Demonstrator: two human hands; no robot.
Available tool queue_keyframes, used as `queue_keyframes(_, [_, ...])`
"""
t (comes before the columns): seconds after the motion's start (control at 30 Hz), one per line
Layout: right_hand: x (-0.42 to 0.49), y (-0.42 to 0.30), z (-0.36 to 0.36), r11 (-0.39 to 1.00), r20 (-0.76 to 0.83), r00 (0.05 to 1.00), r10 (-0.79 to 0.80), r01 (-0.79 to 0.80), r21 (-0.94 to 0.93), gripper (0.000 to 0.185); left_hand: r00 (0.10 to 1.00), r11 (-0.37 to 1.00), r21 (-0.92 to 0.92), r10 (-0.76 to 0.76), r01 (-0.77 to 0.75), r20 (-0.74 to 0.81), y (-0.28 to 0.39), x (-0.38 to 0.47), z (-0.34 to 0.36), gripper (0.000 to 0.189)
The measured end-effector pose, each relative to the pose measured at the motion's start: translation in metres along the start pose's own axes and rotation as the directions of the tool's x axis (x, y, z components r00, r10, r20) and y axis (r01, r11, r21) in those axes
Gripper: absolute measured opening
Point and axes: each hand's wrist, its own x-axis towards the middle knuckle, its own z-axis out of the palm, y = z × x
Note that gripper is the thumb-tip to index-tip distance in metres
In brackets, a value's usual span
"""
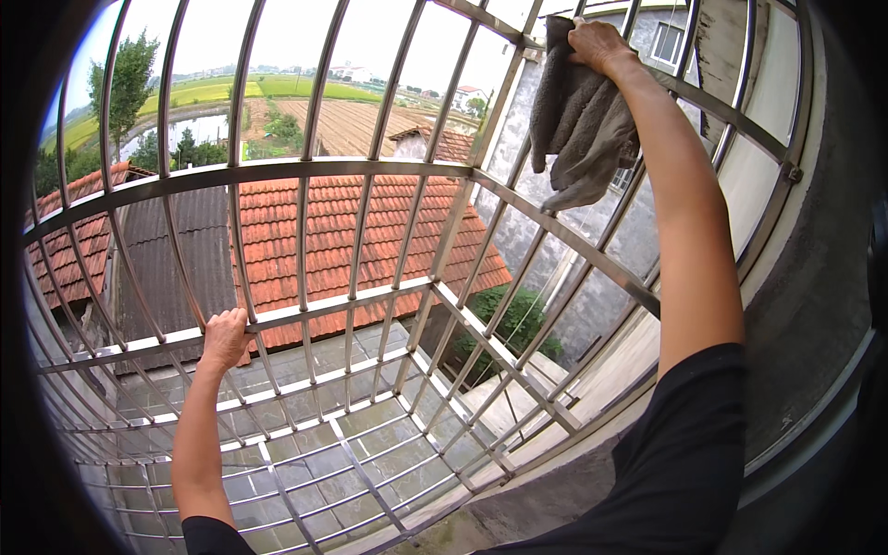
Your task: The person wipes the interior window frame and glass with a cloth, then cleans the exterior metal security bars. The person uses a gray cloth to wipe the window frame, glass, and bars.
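Observation:
My right hand (pixel 602 46) is raised at the upper right, gripping a grey-brown cloth (pixel 583 118) by its top. The cloth hangs in folds in front of the side bars of a metal window cage (pixel 388 168); whether it touches them I cannot tell. Lower on the left, my left hand (pixel 226 338) is wrapped around a horizontal rail (pixel 319 309) of the cage, with its fingers over the top.
The cage floor (pixel 333 479) is an open grid of metal bars above a paved yard (pixel 277 399). At right runs a concrete wall edge (pixel 818 243). Beyond the bars are an orange tiled roof (pixel 326 243), a dark corrugated roof (pixel 173 257) and a grey house wall (pixel 517 111).

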Motion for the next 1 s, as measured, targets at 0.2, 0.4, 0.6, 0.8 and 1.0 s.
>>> queue_keyframes(0.2, [-0.004,-0.019,0.008,0.984,0.001,0.998,0.059,-0.058,-0.168,0.020,0.999,1.000,-0.003,0.020,-0.020,-0.043,-0.006,0.001,0.001,0.028])
queue_keyframes(0.4, [-0.038,-0.009,0.000,0.956,-0.118,0.959,0.256,-0.233,0.180,0.017,1.000,1.000,0.000,-0.014,0.014,-0.019,-0.005,0.004,0.004,0.028])
queue_keyframes(0.6, [0.002,-0.041,0.012,0.859,-0.476,0.755,0.450,-0.220,0.463,0.014,1.000,1.000,0.013,-0.017,0.017,-0.004,-0.007,0.003,0.001,0.031])
queue_keyframes(0.8, [0.030,-0.106,0.045,0.972,-0.419,0.878,0.232,-0.225,0.067,0.015,1.000,1.000,0.021,0.005,-0.004,-0.028,-0.004,0.001,-0.002,0.030])
queue_keyframes(1.0, [0.027,-0.141,0.061,0.837,-0.351,0.809,0.472,-0.285,0.468,0.015,0.999,1.000,0.022,-0.007,0.008,-0.038,-0.005,0.003,0.000,0.029])
